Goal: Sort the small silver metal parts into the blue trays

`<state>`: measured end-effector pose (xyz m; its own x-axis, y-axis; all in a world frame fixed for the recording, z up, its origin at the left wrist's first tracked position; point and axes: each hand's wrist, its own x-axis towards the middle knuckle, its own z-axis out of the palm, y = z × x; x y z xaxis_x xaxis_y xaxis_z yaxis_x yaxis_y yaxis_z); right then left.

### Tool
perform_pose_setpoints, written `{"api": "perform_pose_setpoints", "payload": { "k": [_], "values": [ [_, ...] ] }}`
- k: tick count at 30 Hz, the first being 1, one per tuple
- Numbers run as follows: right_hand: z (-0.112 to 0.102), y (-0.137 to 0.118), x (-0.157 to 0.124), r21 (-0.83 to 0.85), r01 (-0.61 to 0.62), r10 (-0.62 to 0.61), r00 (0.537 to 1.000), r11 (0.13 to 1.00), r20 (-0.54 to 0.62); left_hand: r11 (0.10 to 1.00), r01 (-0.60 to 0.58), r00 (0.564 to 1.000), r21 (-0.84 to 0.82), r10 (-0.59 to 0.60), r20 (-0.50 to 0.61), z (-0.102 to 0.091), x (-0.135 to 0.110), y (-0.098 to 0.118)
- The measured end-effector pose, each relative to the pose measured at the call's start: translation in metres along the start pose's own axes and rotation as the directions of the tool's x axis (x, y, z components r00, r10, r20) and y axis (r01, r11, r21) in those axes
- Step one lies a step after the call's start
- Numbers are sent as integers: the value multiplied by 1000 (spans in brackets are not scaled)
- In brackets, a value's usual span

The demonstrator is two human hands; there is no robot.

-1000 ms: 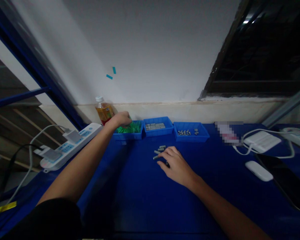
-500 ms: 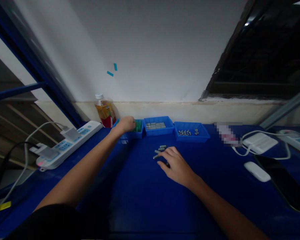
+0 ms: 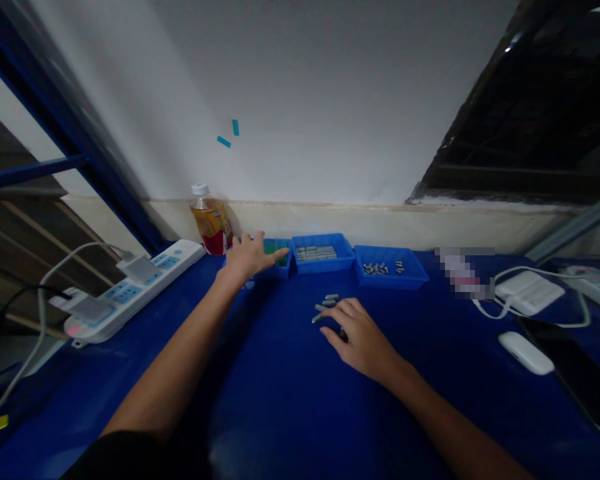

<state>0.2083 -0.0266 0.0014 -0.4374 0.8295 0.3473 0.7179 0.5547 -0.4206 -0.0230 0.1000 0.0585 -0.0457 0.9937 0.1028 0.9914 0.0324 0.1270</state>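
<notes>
My left hand (image 3: pixel 247 258) is open, fingers spread, over the left blue bin (image 3: pixel 282 271). Green pieces (image 3: pixel 279 256) show in that bin beside my thumb; the hand covers the rest. On the blue table, my right hand (image 3: pixel 361 337) rests with fingers bent and thumb apart. Its fingertips are at several small metal cylinders (image 3: pixel 321 308) lying loose. Something dark shows between the thumb and palm, too shaded to name. The middle blue bin (image 3: pixel 325 267) has rows of silver cylinders (image 3: pixel 316 253). Small metal parts (image 3: pixel 375 269) lie in the right blue bin (image 3: pixel 397 280).
A drink bottle (image 3: pixel 211 220) stands against the wall behind the left bin. Left of it lies a power strip (image 3: pixel 130 290) with plugs and cables. A white charger (image 3: pixel 530 292), a white case (image 3: pixel 526 353) and a dark phone (image 3: pixel 575 373) are at the right.
My left hand has opened from a closed grasp over the green pieces, its fingers now spread. My right hand stays by the loose cylinders. The whole view has shifted slightly.
</notes>
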Motion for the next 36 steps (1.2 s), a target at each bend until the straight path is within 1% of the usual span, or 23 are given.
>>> {"api": "perform_pose_setpoints", "payload": {
  "k": [2, 4, 6, 8, 10, 11, 12, 15, 17, 19, 22, 25, 28, 33, 36],
  "values": [
    [-13, -6, 2, 18, 63, -62, 996, 998, -58, 998, -26, 997, 61, 21, 77, 0, 4, 3],
    [-36, -14, 3, 14, 131, -126, 974, 991, -187, 988, -81, 991, 129, 66, 117, -2, 10, 7],
    [-60, -20, 4, -32, 157, -158, 923, 987, -350, 975, -143, 976, 172, 110, 187, -3, 18, 11],
    [-78, -19, 4, -74, 145, -162, 864, 987, -477, 967, -179, 953, 180, 125, 277, -2, 26, 13],
    [-83, -11, 2, -91, 120, -150, 822, 989, -550, 968, -179, 934, 176, 111, 340, 0, 33, 13],
    [-81, -6, 1, -87, 103, -135, 817, 991, -561, 969, -171, 929, 177, 99, 356, 2, 36, 13],
    [-77, 0, 0, -78, 86, -114, 826, 993, -552, 969, -167, 929, 179, 94, 359, 4, 38, 13],
    [-58, 12, -2, -22, 50, -55, 889, 998, -454, 964, -191, 928, 186, 116, 355, 7, 40, 9],
    [-47, 13, -2, 20, 62, -50, 921, 998, -387, 961, -216, 917, 170, 140, 374, 7, 41, 5],
    [-41, 11, -2, 57, 76, -52, 937, 995, -344, 961, -236, 903, 147, 161, 398, 8, 41, 1],
    [-38, 7, -2, 97, 80, -48, 953, 992, -299, 958, -258, 904, 127, 192, 383, 12, 43, -4],
    [-34, 8, -2, 122, 70, -34, 962, 990, -272, 964, -232, 925, 131, 176, 337, 17, 41, -5],
    [-28, 10, -3, 144, 40, -6, 972, 989, -233, 971, -202, 939, 130, 155, 306, 19, 38, -4],
    [-20, 13, -2, 164, -14, 39, 987, 986, -155, 966, -229, 951, 122, 195, 241, 20, 30, -4],
    [-16, 15, -2, 173, -43, 64, 991, 984, -114, 975, -189, 970, 120, 166, 179, 22, 26, -4]
  ]
}}
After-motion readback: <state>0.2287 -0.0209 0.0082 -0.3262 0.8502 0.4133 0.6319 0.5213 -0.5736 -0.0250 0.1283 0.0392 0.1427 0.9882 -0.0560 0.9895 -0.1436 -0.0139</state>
